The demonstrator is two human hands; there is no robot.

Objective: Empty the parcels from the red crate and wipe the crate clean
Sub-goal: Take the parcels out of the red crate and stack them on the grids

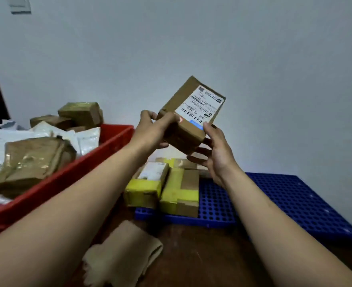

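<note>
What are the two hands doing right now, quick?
The left hand holds the cardboard box by its near end.
The right hand holds the same box, thumb on its edge, fingers curled underneath.

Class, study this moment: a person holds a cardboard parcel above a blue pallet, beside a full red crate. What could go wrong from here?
1. The left hand and right hand grip only the lower end of the tilted cardboard parcel; it could slip and drop onto the yellow-taped boxes beneath.
2. Brown boxes are stacked above the rim of the red crate at its far end; lifting out neighbours might topple them.
</note>
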